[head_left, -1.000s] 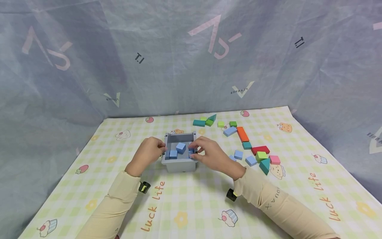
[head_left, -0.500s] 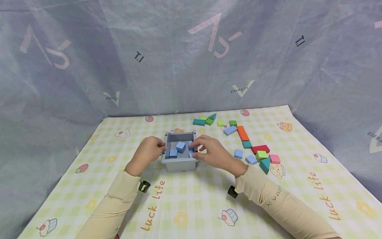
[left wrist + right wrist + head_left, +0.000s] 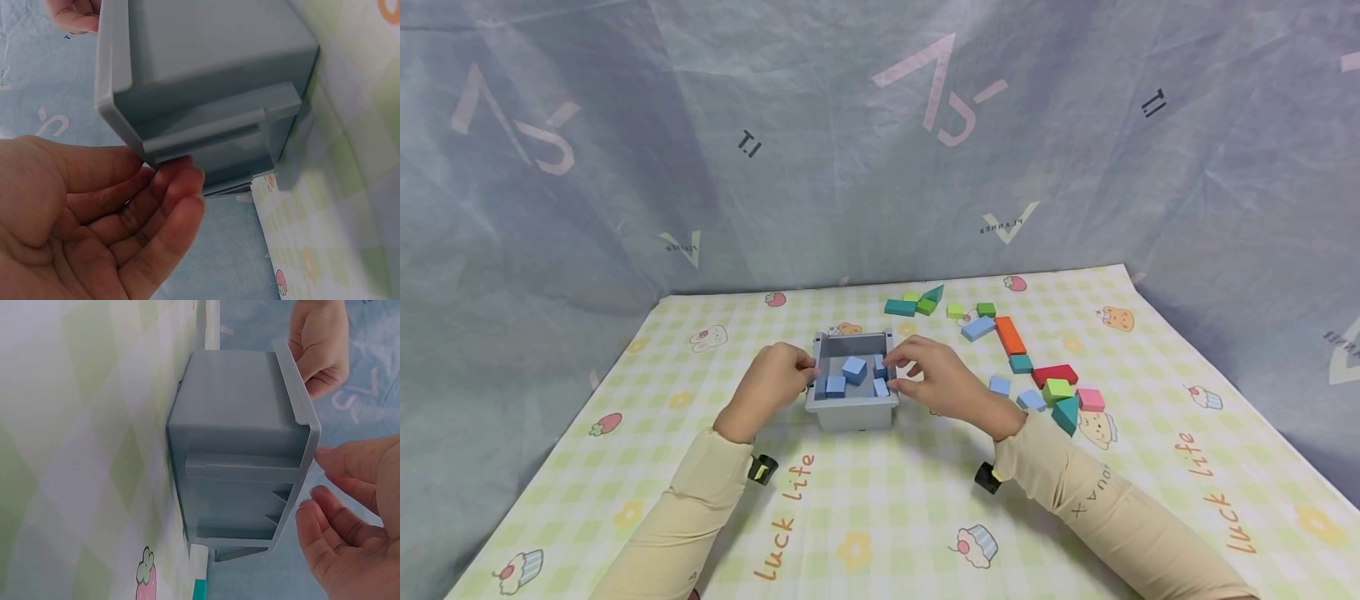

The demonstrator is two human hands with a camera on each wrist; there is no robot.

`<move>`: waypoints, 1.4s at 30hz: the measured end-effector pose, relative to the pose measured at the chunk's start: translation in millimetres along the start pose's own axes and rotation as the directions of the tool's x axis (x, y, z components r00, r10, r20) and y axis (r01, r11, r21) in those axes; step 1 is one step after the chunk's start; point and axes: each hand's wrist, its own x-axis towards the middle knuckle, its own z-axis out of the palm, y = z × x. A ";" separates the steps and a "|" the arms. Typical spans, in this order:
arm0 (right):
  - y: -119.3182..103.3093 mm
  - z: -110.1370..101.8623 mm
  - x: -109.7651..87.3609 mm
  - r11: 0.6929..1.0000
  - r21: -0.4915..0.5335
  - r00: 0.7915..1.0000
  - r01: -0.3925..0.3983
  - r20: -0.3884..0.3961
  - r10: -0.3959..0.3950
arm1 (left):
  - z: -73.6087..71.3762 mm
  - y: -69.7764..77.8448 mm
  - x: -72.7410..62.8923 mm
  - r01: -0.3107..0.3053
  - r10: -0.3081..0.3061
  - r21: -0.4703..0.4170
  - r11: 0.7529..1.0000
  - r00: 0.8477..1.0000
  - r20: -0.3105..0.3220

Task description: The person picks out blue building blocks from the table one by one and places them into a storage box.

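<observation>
A grey plastic box (image 3: pixel 854 416) stands on the tablecloth, with several light-blue blocks (image 3: pixel 853 370) inside it. My left hand (image 3: pixel 774 383) pinches the box's left rim; in the left wrist view the thumb is at the rim and the curled fingers lie below it. Over the right rim hovers my right hand (image 3: pixel 942 381), its fingers loosely bent and apart, nothing between them. Two blue blocks, a rear one (image 3: pixel 880 364) and a front one (image 3: pixel 881 387), lie along the inner right wall, close to those fingertips. The right wrist view shows the right hand (image 3: pixel 359 512) beside the box's rim.
Right of the box lie loose blocks: blue (image 3: pixel 1032 400), orange (image 3: pixel 1010 335), red (image 3: pixel 1054 376), lime (image 3: pixel 1057 392), pink (image 3: pixel 1090 400) and a teal triangle (image 3: pixel 1065 414). More green and teal blocks (image 3: pixel 900 307) sit at the back. A grey cloth backdrop (image 3: pixel 820 167) rises behind the table.
My right hand has let go of a blue block at the box's right wall and drawn back slightly to the right, leaving two blocks there more visible. The left hand stays put.
</observation>
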 end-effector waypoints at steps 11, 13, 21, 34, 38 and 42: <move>25.9 -21.9 16.6 0.991 -0.104 0.997 -0.078 -0.020 0.076 | -0.5 -1.2 -0.8 0.004 -0.004 -0.021 1.000 1.000 0.011; 39.8 -31.5 22.2 0.983 -0.136 0.993 -0.122 -0.023 0.120 | -0.7 -1.3 -0.7 0.004 -0.004 -0.020 1.000 1.000 0.010; 103.2 -63.6 26.9 0.927 -0.297 0.971 -0.228 -0.002 0.239 | 0.5 -1.2 0.0 0.026 -0.026 -0.023 0.999 1.000 0.013; 138.2 -67.7 18.7 0.868 -0.349 0.921 -0.352 0.039 0.389 | -1.5 -0.2 1.5 0.018 -0.017 -0.027 0.999 1.000 0.009; 138.4 -62.7 20.5 0.855 -0.377 0.920 -0.356 0.020 0.392 | -1.3 0.0 0.9 0.018 -0.018 -0.017 1.000 1.000 0.007; 137.9 -58.5 21.9 0.857 -0.372 0.923 -0.355 0.007 0.385 | -0.8 0.4 0.2 0.015 -0.015 -0.015 1.000 1.000 0.006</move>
